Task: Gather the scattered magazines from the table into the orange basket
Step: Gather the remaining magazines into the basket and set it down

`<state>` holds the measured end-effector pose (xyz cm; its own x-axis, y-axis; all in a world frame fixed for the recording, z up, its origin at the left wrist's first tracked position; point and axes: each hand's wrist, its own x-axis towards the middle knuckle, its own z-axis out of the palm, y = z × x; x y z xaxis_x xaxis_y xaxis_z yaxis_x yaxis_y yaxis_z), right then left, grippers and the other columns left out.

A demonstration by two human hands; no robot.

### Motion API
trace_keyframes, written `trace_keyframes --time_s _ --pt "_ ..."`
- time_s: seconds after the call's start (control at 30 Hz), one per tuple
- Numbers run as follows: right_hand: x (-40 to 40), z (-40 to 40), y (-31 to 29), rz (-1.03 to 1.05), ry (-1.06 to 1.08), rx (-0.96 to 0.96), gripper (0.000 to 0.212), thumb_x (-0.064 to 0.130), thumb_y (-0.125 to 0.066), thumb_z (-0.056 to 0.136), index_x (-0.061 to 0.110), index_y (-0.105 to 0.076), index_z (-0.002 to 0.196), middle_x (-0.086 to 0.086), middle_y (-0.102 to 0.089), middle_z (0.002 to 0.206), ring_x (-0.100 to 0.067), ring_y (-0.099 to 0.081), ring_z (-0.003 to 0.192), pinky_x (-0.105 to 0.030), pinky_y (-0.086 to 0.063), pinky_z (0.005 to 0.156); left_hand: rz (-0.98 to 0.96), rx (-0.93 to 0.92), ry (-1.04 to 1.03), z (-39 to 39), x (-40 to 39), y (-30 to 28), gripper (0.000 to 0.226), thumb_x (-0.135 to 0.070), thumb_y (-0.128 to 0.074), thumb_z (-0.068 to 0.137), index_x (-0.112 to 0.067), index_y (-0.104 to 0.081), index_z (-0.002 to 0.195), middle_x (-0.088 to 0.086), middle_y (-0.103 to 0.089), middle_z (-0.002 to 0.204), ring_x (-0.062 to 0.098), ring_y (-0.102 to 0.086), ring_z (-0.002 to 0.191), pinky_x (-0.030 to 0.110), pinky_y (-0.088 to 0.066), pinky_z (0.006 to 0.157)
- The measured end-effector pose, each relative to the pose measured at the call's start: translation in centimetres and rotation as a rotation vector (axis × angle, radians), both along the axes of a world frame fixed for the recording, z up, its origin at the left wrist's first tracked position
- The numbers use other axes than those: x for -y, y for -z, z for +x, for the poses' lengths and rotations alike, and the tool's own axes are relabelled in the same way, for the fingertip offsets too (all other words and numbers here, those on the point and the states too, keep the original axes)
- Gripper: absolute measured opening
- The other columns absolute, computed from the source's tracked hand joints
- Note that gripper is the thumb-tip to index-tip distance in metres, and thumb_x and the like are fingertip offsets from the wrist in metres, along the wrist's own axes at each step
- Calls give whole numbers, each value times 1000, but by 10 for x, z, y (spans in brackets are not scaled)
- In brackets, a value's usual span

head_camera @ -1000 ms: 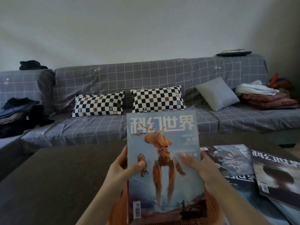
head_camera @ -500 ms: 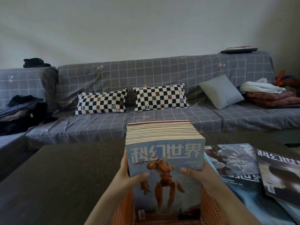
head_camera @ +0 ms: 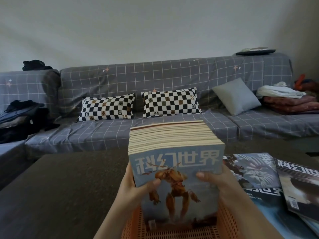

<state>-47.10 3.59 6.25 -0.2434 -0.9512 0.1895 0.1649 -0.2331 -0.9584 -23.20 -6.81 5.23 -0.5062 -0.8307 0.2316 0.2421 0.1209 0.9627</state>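
Head view shows us holding a thick stack of magazines (head_camera: 174, 163) upright between both hands, its lower end already down inside the orange basket (head_camera: 222, 219), which sits directly beneath our wrists. Our left hand (head_camera: 138, 188) curls round the stack's left edge with the thumb across the cover; our right hand (head_camera: 217, 181) grips the right edge the same way. The stack's long axis runs from the basket up and away from us, tilted so its top page edges lean toward the sofa (head_camera: 172, 131). We judge the coming move to be a straight lowering between the basket walls, both hands equally near.

Just to the right of our right hand, loose magazines (head_camera: 255, 171) lie flat and overlapping on the dark table (head_camera: 69, 187), so the right hand is nearer to them. To the left of our left hand the tabletop runs off dark and matte. Beyond the hands, the grey checked sofa carries two checkerboard pillows (head_camera: 107, 107), a plain grey cushion (head_camera: 236, 95), and folded clothes at both ends.
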Motion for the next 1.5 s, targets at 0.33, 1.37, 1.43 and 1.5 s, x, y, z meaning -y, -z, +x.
trace_keyframes --time_s 0.33,1.37,1.43,1.5 --pt "10 -3 21 110 -48 86 73 34 -91 49 20 -63 115 -10 -70 110 -29 -67 100 -31 -56 72 35 164 64 -11 5 -1 124 -48 -93 43 -20 -27 145 5 -67 122 24 -65 112 43 -54 90" --pt "15 8 16 294 171 -166 87 54 -85 45 31 -51 122 4 -65 113 -19 -61 104 -49 -45 96 221 158 -108 -25 3 -1 107 -43 -80 54 -29 -30 148 -3 -76 89 11 -74 76 19 -55 53" --pt "14 9 16 299 171 -144 88 53 -86 45 30 -51 122 5 -65 111 -18 -62 103 -48 -46 96 206 174 -122 -25 0 -4 105 -39 -78 57 -28 -29 149 -5 -72 92 6 -73 72 16 -54 51" --pt "12 10 15 306 162 -130 89 53 -87 43 31 -50 122 3 -65 113 -19 -61 104 -49 -46 96 176 198 -138 -23 -3 -5 104 -36 -77 61 -29 -24 151 -8 -68 95 0 -71 70 13 -52 48"
